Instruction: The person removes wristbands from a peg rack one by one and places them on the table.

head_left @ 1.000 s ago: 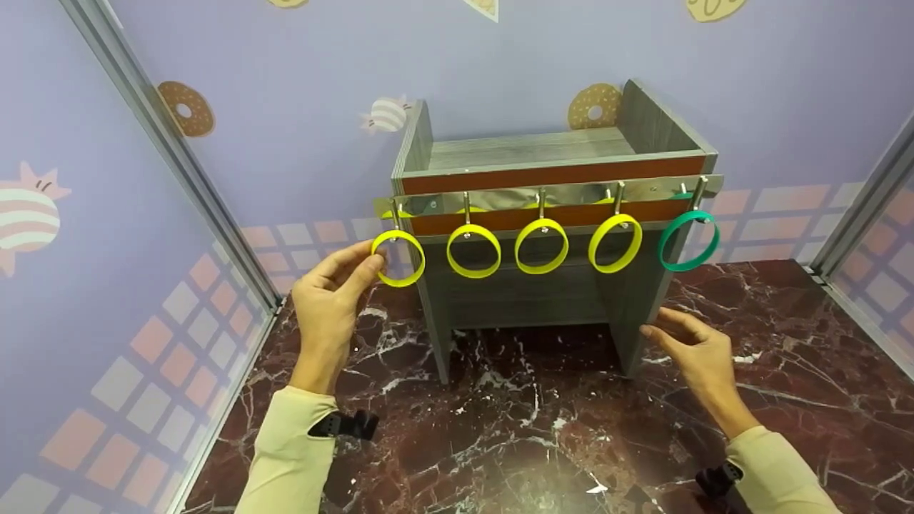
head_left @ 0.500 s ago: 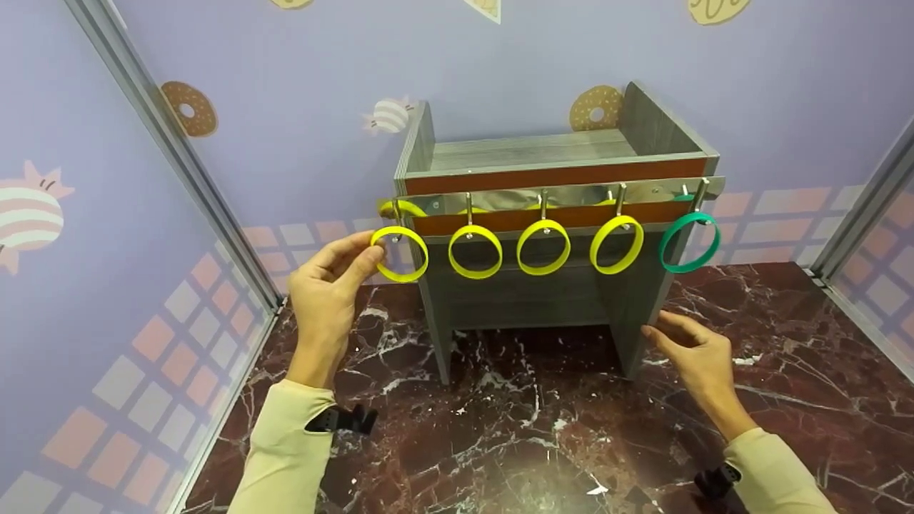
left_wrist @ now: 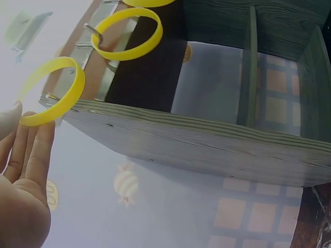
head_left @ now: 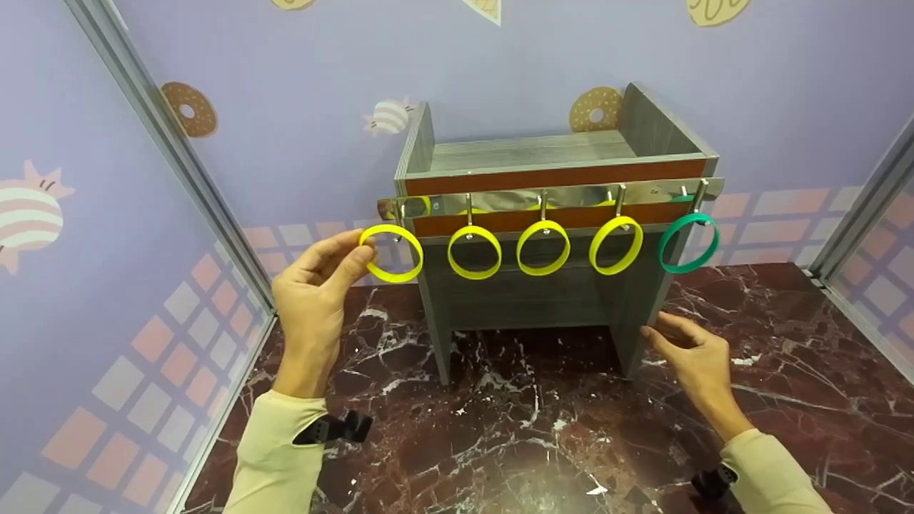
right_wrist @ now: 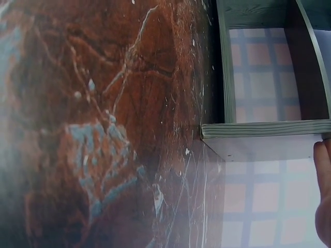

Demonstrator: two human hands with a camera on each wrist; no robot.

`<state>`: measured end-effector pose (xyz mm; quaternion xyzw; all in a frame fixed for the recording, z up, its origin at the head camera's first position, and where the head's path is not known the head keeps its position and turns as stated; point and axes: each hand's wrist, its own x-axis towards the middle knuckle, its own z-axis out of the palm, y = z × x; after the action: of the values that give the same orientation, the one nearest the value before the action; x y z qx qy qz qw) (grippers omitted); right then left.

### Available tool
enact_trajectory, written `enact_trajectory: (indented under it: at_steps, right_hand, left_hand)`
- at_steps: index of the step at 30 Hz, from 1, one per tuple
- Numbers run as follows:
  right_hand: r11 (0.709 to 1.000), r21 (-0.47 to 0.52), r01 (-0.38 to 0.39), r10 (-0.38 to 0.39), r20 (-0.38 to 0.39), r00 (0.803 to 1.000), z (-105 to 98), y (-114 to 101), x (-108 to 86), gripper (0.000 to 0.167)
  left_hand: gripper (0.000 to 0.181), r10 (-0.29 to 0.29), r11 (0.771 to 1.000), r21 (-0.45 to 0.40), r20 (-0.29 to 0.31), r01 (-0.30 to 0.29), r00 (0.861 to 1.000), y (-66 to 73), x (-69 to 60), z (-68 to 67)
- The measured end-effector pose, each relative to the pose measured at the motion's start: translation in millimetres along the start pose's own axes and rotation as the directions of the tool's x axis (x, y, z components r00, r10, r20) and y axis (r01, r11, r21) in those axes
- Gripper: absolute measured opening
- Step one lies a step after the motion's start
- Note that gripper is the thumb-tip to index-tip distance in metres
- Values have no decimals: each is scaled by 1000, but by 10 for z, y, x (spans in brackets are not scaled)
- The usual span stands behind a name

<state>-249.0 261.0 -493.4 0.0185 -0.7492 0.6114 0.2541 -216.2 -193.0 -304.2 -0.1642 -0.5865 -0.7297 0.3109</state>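
My left hand [head_left: 310,303] pinches a yellow ring [head_left: 396,278] between thumb and fingers, at the left end of a metal strip [head_left: 507,200]. In the left wrist view a hook tip shows through that ring [left_wrist: 78,82]; the two look apart. Three more yellow rings, including one [head_left: 475,276] beside it, hang from hooks along the strip. At the right end hangs a green ring [head_left: 687,270]. My right hand [head_left: 700,364] rests its fingertips against the right side panel of the grey wooden stand [head_left: 632,300], low down. In the right wrist view only its fingers [right_wrist: 321,163] show, fairly straight.
The stand is on a dark red marbled surface [head_left: 500,442]. Behind it rises a purple wall [head_left: 500,71] printed with sweets and tiles. Metal-framed panels [head_left: 93,178] close off the left and right sides. The hooks stick out toward me.
My left hand has lifted the yellow ring slightly, then drawn it left and away from its hook. The right hand stays at the side panel. The other rings have not moved.
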Motion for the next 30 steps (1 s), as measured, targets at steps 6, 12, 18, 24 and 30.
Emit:
enact_trajectory:
  at_steps: [6, 12, 18, 24, 30]
  right_hand:
    - [1000, -5, 5, -5, -5, 1000, 16, -3, -3, 34]
    - [998, 63, -8, 8, -2, 1000, 48, -23, -23, 32]
    - [998, 58, 1, 0, -10, 1000, 55, -27, -31, 30]
    - [999, 38, 11, -11, -13, 1000, 70, -36, -19, 29]
    - [1000, 19, 14, -14, -24, 1000, 67, -31, -27, 27]
  left_hand:
    - [18, -10, 999, -53, -23, 8, 1000, 47, -52, -80]
    - [18, -25, 998, -52, -84, 21, 996, 40, -99, -203]
    - [18, -73, 997, -18, -147, 71, 986, -47, -139, -317]
    - [19, -108, 993, 17, -189, 113, 976, -201, -194, -444]
    - [18, -150, 986, 46, -200, 163, 968, -409, -227, -536]
